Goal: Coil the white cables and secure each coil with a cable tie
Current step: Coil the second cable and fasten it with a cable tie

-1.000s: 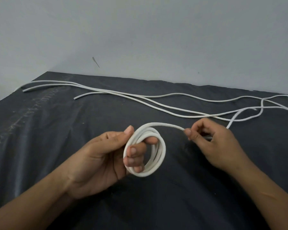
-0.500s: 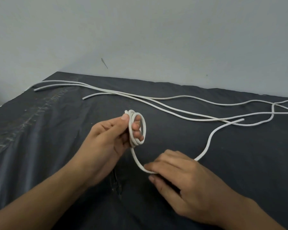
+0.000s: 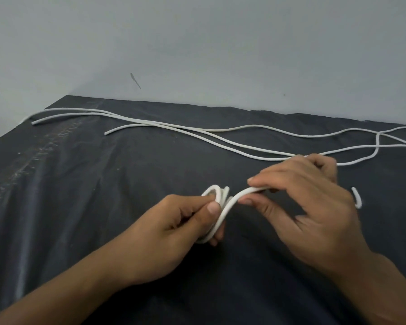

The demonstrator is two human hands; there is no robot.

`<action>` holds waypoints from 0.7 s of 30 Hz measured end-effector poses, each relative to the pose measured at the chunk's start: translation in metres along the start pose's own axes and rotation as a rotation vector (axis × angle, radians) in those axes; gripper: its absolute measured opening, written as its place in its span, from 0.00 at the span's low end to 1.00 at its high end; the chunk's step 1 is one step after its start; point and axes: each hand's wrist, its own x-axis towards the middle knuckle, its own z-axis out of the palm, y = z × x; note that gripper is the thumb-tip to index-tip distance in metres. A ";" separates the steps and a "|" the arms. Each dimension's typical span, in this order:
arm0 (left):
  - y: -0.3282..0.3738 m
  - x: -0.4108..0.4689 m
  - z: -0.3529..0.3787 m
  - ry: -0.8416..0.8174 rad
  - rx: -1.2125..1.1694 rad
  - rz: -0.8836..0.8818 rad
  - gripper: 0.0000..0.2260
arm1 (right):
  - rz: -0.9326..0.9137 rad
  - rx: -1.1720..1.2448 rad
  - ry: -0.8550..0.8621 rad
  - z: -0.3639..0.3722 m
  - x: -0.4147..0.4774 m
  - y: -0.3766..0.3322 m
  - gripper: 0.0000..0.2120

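The left hand pinches a small coil of white cable between thumb and curled fingers, so the turns cannot spring apart. The coil stands nearly edge-on to the camera, its long axis running from 12 to 6 o'clock. From its 1 o'clock side, the tail arches across to the right hand, which clamps it between thumb and forefinger. The short free end pokes out at that hand's 3 o'clock side and hooks downward.

Judging by how little cable is left past the right hand, this coil is almost wound: perhaps one more turn, then the tie. No cable tie shows anywhere, so securing has not begun.

Beyond the hands, toward 12 o'clock, several loose white cables lie uncoiled on the dark cloth. They run lengthwise from 9 o'clock to 3 o'clock, with cut ends pointing toward 9 o'clock and a few crossings at the 3 o'clock edge. Most of the task therefore seems to remain. A pale wall rises behind the cloth.
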 end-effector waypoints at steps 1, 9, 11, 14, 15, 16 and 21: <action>0.002 0.000 0.001 -0.052 -0.089 -0.011 0.18 | 0.008 0.011 0.008 0.000 0.000 0.000 0.07; 0.003 -0.001 0.000 -0.283 -0.771 -0.060 0.22 | 0.254 0.237 -0.006 0.006 0.000 0.002 0.05; 0.004 0.001 -0.003 -0.285 -0.939 -0.043 0.22 | 0.314 0.279 -0.026 0.007 -0.002 0.005 0.05; 0.003 0.003 -0.010 -0.247 -1.212 0.017 0.18 | 0.491 0.323 -0.110 0.010 -0.006 0.012 0.02; 0.002 0.004 -0.012 -0.220 -1.274 0.031 0.17 | 0.524 0.319 -0.170 0.010 -0.008 0.015 0.02; 0.001 0.005 -0.014 -0.176 -1.298 0.037 0.17 | 0.527 0.306 -0.241 0.011 -0.010 0.017 0.04; -0.007 0.009 -0.020 0.165 -1.155 0.026 0.15 | 0.393 0.115 -0.508 0.018 -0.016 0.010 0.18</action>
